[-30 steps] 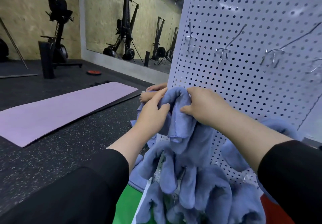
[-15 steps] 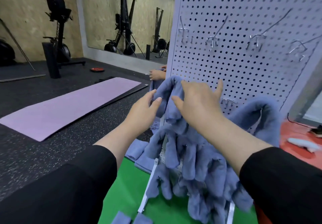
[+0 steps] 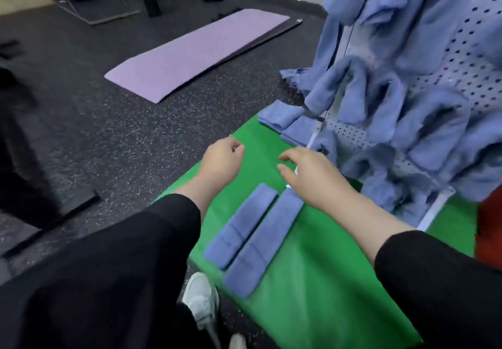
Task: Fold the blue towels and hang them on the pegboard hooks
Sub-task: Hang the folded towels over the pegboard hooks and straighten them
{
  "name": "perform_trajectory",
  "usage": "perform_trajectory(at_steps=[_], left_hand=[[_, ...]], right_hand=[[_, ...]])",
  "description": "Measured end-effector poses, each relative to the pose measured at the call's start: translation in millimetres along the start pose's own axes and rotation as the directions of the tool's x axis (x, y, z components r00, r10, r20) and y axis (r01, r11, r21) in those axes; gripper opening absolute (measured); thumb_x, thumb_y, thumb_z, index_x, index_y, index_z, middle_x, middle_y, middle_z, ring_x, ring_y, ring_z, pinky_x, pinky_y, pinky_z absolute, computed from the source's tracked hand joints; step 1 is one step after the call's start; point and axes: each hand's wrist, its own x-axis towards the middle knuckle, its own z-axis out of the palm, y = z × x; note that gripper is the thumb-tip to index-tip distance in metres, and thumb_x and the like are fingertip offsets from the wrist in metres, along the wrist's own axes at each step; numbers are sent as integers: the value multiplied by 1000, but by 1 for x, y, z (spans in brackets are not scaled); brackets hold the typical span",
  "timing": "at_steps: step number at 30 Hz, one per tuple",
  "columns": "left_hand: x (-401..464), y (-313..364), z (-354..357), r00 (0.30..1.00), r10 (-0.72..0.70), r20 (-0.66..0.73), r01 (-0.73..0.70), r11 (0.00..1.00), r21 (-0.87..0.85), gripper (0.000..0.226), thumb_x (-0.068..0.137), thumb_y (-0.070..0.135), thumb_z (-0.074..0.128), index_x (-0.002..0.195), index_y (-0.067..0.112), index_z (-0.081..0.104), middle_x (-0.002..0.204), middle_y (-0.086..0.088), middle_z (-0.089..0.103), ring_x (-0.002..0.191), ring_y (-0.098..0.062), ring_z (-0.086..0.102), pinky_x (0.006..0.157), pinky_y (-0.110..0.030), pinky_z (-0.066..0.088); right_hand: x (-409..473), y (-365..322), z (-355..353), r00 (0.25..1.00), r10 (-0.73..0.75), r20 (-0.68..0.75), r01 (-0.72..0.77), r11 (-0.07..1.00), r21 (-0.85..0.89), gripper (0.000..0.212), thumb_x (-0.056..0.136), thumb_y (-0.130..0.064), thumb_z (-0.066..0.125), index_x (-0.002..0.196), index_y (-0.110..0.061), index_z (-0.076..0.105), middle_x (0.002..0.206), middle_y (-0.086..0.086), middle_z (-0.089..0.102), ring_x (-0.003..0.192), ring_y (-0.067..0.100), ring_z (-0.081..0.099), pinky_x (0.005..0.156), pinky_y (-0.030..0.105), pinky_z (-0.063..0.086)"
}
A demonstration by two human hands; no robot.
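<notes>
Two folded blue towels lie side by side on the green mat: the left towel and the right towel. Both my hands hover above them, empty. My left hand has its fingers loosely curled. My right hand is relaxed with fingers spread, above the right towel's far end. Several blue towels hang bunched on the white pegboard at the right. More folded towels lie at the mat's far edge by the board's foot.
A purple exercise mat lies on the dark speckled floor. Gym equipment legs stand at the top left. My white shoe stands at the green mat's near edge. A red surface shows at the right.
Both hands let go of the towel on the pegboard and dropped toward the green mat. My view tilted down, bringing the two folded towels into sight.
</notes>
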Motion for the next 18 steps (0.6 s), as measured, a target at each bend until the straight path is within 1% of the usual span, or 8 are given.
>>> perform_trajectory(at_steps=[2,4,7,9,11,12,14,18], left_hand=[[-11,-44,21,989,-81,122,70,993,97,27,101,25,53,110,8,71,105,-17,73,100,-35,66,79,-35,47],[-17,-82,43,951,-185,246,143,973,179,29,101,25,53,114,4,69,108,-20,72,101,-36,66,80,-35,49],[-23,-125,78,884,-300,358,216,942,256,36,101,26,54,125,2,64,125,-22,67,115,-36,63,92,-36,49],[-24,-143,100,866,-325,379,226,932,282,43,103,26,52,138,2,54,137,-21,60,126,-36,57,99,-35,45],[-21,-154,120,859,-339,384,243,930,276,47,104,26,50,144,1,45,143,-22,55,131,-36,53,101,-35,42],[-19,-158,129,855,-340,391,247,931,269,47,104,25,49,144,0,44,143,-23,55,131,-36,53,101,-36,42],[-15,-162,145,848,-343,405,259,934,248,44,103,26,51,137,-1,47,139,-25,56,128,-39,54,99,-38,43],[-5,-171,170,867,-319,384,243,941,234,37,99,33,55,122,4,56,128,-23,62,120,-40,58,95,-42,46]], right_hand=[[-5,6,42,991,55,120,-56,998,8,35,99,-31,56,130,-14,64,132,10,64,120,32,60,100,42,46],[-8,14,82,973,85,217,-83,996,-17,36,101,-27,53,133,-13,61,135,12,62,119,34,60,99,43,48],[-9,25,139,932,83,354,-41,991,-126,34,104,-22,44,134,-12,57,137,12,60,122,33,59,99,47,48],[-7,31,171,907,93,410,-23,985,-173,30,102,-17,43,130,-17,55,135,7,61,123,30,59,102,48,46],[-3,34,195,869,105,483,7,975,-224,29,98,-9,42,123,-20,53,132,4,58,125,26,56,108,53,38],[0,36,204,851,117,512,18,968,-251,31,97,-6,40,122,-20,52,133,4,56,129,24,52,112,56,31],[8,38,218,827,135,546,45,951,-305,40,96,-3,35,130,-18,50,140,5,51,138,21,42,117,59,19],[23,40,240,815,121,567,118,923,-366,46,100,-6,36,145,-14,42,152,5,43,146,20,31,120,61,10]])
